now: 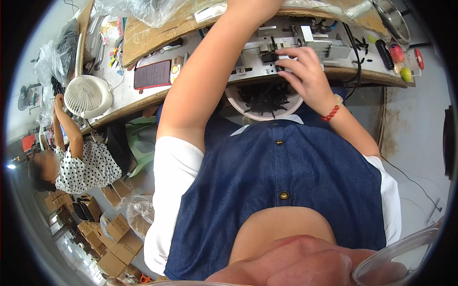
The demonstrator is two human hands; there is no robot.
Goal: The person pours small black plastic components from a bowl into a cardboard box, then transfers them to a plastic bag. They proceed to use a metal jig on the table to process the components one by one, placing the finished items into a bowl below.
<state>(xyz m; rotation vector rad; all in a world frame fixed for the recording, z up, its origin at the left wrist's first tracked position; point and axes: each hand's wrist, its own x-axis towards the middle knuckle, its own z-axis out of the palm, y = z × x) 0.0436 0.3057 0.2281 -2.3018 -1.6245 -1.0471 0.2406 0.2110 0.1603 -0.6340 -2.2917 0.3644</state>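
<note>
My left arm reaches across the bench, and my left hand (255,7) is cut off by the top edge, beside the plastic-covered cardboard. Its fingers do not show. My right hand (305,71) is at the front of a metal fixture (285,45), thumb and forefinger pinched round a small black part (279,68) by the fixture's black block. The part's exact shape is mostly hidden by the fingers. Below, under the bench edge, a pale round basket (243,110) holds a heap of thin black pieces.
A red-edged phone (152,75) and a white fan (88,97) stand to the left on the bench. Black cables (354,57) hang over the edge at right, near a metal bowl (393,21). A co-worker in a dotted shirt (86,167) sits at far left.
</note>
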